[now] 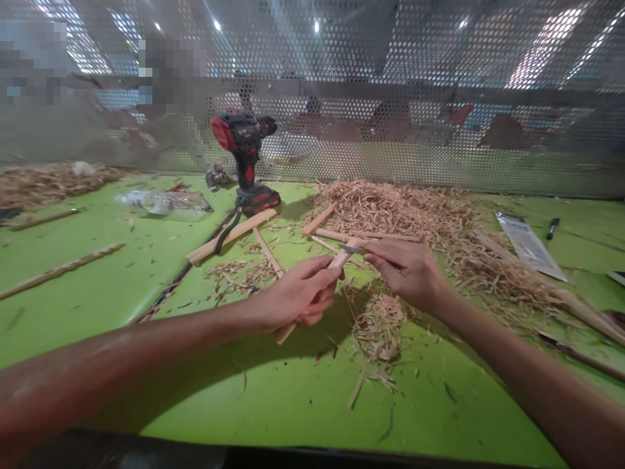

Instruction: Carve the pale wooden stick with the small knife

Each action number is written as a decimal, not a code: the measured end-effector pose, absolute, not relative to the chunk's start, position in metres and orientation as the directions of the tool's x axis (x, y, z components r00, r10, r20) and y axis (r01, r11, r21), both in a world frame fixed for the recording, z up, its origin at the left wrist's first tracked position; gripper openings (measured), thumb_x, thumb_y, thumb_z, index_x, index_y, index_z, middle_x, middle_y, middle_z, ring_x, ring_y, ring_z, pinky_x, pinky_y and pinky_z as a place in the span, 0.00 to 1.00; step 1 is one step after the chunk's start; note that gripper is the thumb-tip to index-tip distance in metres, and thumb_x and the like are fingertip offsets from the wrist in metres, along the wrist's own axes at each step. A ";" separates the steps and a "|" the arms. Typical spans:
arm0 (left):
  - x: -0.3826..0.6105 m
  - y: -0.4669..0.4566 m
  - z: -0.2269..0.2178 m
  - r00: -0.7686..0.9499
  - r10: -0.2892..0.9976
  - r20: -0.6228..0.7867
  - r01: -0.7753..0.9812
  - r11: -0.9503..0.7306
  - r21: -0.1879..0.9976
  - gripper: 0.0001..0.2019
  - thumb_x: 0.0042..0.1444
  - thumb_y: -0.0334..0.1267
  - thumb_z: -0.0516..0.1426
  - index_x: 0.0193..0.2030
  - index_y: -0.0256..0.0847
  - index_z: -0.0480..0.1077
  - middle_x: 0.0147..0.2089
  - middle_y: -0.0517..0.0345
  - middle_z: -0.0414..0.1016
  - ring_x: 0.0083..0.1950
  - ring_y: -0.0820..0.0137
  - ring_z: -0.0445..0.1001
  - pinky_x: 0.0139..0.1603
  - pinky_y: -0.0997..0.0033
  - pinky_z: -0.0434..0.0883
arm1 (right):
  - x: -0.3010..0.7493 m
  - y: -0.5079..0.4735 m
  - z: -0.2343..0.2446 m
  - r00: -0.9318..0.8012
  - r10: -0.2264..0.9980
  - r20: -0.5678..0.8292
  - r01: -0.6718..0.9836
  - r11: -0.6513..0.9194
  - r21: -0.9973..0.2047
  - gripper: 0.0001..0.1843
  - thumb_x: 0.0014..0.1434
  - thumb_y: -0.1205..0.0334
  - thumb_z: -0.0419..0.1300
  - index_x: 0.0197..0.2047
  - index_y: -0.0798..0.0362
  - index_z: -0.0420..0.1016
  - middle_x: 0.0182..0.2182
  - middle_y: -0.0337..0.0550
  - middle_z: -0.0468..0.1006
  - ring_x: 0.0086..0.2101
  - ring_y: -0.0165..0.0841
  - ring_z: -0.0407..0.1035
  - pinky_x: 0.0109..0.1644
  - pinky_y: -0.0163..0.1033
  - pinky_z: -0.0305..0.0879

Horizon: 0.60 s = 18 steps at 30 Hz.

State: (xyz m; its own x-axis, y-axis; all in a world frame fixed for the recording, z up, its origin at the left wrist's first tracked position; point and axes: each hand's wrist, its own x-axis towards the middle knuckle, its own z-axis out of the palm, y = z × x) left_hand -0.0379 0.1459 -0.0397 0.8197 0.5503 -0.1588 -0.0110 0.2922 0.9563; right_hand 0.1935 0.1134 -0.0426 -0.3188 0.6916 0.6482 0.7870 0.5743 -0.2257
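Observation:
My left hand (305,293) is wrapped round a pale strip of wood (343,256), whose lower end sticks out below the fist. My right hand (407,270) grips a small knife (352,249) with a short metal blade; its handle is hidden in the fingers. The blade lies against the upper end of the strip. Under the hands a small heap of wood shavings (378,329) lies on the green table (273,404). Just behind them are several loose wooden sticks (319,218).
A red and black cordless drill (247,156) stands at the back, with a flat wooden slat (234,236) before it. A large pile of shavings (400,212) spreads to the right, near a plastic packet (530,244). A clear bottle (163,202) lies left. Perforated metal screen (342,111) behind.

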 end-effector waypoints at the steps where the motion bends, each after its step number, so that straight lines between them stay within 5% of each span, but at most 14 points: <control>1: -0.038 0.146 -0.040 0.821 0.548 -0.159 -0.008 0.290 0.957 0.10 0.69 0.40 0.50 0.35 0.42 0.59 0.25 0.70 0.56 0.16 0.85 0.50 0.13 0.84 0.51 | 0.194 0.114 -0.043 -0.321 0.686 0.652 0.788 0.576 -0.218 0.14 0.66 0.62 0.58 0.51 0.45 0.81 0.35 0.43 0.84 0.30 0.37 0.77 0.29 0.44 0.77; 11: -0.038 0.150 -0.043 0.822 0.533 -0.200 0.002 0.349 0.937 0.09 0.68 0.41 0.51 0.36 0.42 0.60 0.25 0.70 0.56 0.16 0.85 0.50 0.13 0.84 0.50 | 0.205 0.122 -0.052 -0.329 0.675 0.660 0.831 0.539 -0.137 0.12 0.67 0.60 0.58 0.48 0.42 0.81 0.35 0.40 0.85 0.29 0.36 0.78 0.24 0.43 0.76; 18: -0.033 0.152 -0.042 0.806 0.542 -0.238 0.014 0.384 0.923 0.09 0.68 0.39 0.51 0.34 0.42 0.60 0.24 0.70 0.56 0.16 0.85 0.49 0.13 0.84 0.47 | 0.204 0.124 -0.053 -0.330 0.679 0.655 0.841 0.527 -0.123 0.12 0.66 0.59 0.59 0.48 0.43 0.82 0.37 0.42 0.84 0.35 0.40 0.80 0.32 0.48 0.80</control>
